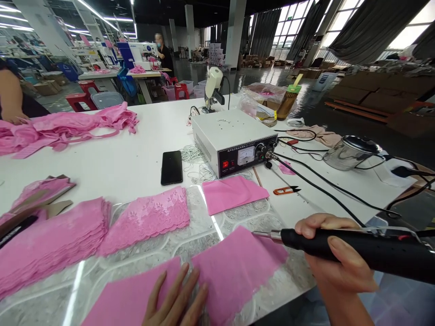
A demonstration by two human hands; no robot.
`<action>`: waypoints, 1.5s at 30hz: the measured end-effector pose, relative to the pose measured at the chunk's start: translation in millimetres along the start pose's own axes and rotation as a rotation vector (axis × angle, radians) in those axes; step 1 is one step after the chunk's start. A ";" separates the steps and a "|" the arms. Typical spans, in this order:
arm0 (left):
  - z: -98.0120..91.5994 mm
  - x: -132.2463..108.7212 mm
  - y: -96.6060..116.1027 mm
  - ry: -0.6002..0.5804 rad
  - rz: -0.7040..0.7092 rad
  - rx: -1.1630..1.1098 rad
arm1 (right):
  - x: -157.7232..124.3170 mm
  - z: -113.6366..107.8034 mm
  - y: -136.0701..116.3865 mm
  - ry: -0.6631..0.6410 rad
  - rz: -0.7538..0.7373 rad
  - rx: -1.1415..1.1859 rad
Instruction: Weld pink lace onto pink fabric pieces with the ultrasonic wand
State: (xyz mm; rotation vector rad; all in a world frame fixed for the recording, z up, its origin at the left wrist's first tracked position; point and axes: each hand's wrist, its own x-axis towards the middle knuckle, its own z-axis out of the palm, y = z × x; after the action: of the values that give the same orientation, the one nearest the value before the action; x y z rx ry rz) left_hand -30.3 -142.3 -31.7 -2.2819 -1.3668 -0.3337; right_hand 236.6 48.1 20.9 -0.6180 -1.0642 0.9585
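My left hand (175, 301) lies flat with fingers stretched out on pink fabric (234, 271) at the near edge of a glass plate (204, 235). My right hand (335, 260) is wrapped round a black handheld cutting tool (356, 249). Its metal tip (263, 234) rests at the far edge of that pink fabric piece. A cable runs from the tool back to a white control box (234, 140).
Pink lace pieces (149, 217) and a stack of them (50, 240) lie left. A black phone (171, 167), orange snips (285, 190), a steel pot (350, 151), another pink piece (233, 192). A co-worker's arm (12, 97) rests by pink garments (68, 129).
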 end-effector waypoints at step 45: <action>-14.7 6.6 11.5 0.013 -0.123 -0.086 | -4.3 25.5 -3.0 0.002 0.036 0.001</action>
State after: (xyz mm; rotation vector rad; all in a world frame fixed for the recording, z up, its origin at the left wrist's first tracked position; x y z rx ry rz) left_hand -16.7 -149.2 -19.0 -2.2644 -1.5175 -0.4541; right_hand 213.4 42.4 31.2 -0.6392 -1.0540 0.9894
